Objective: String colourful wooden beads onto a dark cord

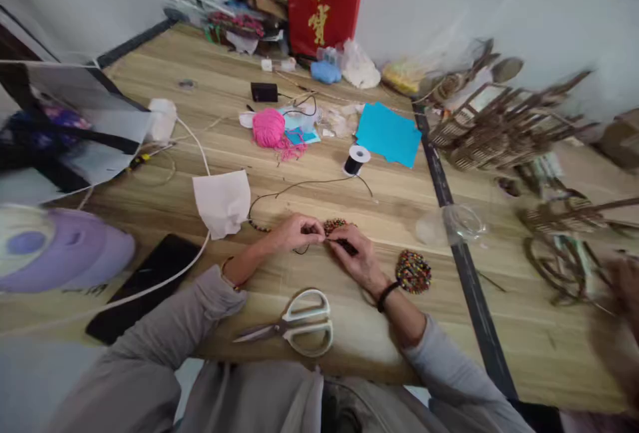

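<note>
Close together over the wooden table, my left hand (298, 232) and my right hand (358, 255) both have their fingers pinched on a thin dark cord (301, 251). A beaded part of the cord (259, 226) trails left of my left hand, and the line curves on toward a spool of black thread (355, 159). Just behind my fingertips lies a pile of multicoloured beads (335, 224). Another bundle of beads (413, 271) rests to the right of my right wrist. White-handled scissors (307, 323) lie in front of my hands, near the table edge.
A white paper (222, 201), a black phone (142, 287) and a white cable are at left. Pink yarn (268, 128) and blue sheets (388, 134) lie farther back. A clear plastic cup (452, 224) and woven items (489, 134) are at right, with another person's hand (624, 283).
</note>
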### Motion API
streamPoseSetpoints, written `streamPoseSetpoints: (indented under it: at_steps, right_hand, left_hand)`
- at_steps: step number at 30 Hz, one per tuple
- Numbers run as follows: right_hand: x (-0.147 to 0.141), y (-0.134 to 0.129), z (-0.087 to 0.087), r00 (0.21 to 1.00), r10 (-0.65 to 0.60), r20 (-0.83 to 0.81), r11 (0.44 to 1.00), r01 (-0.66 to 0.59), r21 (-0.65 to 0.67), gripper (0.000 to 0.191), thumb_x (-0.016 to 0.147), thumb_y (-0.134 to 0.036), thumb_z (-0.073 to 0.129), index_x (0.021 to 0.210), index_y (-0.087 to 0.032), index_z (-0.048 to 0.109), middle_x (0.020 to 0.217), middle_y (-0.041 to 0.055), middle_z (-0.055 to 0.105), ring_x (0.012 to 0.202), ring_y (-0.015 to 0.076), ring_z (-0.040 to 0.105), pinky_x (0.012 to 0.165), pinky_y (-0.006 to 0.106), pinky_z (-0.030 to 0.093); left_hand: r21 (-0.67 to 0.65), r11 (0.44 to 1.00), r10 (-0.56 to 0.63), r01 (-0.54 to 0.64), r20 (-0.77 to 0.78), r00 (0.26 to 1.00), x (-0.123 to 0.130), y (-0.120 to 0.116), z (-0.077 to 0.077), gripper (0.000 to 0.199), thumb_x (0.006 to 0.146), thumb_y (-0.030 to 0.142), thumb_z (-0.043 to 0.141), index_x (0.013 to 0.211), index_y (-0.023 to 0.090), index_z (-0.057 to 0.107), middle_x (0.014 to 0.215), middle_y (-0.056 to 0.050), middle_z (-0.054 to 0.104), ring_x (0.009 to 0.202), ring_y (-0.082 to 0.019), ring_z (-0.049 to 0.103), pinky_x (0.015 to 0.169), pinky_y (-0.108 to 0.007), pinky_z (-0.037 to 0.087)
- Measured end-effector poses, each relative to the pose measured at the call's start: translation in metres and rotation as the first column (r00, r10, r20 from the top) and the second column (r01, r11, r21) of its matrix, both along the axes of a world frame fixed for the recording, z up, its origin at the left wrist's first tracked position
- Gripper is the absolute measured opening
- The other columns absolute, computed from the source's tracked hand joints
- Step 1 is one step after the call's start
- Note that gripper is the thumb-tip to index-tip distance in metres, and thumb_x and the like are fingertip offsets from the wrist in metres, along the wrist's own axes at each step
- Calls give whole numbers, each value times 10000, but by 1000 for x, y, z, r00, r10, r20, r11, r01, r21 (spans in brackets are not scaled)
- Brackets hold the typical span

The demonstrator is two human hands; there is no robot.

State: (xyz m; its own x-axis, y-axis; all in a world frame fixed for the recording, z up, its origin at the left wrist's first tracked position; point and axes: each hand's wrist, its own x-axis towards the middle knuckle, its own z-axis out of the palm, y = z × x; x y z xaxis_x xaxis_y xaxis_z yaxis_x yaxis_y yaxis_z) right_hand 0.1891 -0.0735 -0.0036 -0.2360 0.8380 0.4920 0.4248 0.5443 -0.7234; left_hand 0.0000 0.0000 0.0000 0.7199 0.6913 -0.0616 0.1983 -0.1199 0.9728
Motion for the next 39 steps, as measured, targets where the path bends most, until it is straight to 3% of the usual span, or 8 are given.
streamPoseSetpoints:
  at_steps: [15, 39]
  right_hand:
    - [-2, 2, 4, 1000, -1, 12, 1000, 1, -25, 74, 867, -189, 572, 909, -210, 630, 860, 55, 673, 859, 187, 613, 814, 364, 491]
    - [-1, 1, 1, 1000, 18, 25, 1000, -17, -23, 41, 868, -215, 584, 880, -199, 620, 815, 51, 653, 786, 173, 594, 740, 328, 492]
  left_hand:
    - [-18, 1000, 16, -16, 32, 999, 1, 0, -6, 194, 731, 282, 646, 768, 92, 665, 674, -26, 640, 620, -97, 540, 600, -202, 419]
    - [-1, 1000, -12, 12, 0, 1000, 0, 0, -4, 195, 733, 277, 641, 772, 91, 683, 662, -28, 646, 600, -88, 542, 583, -188, 415]
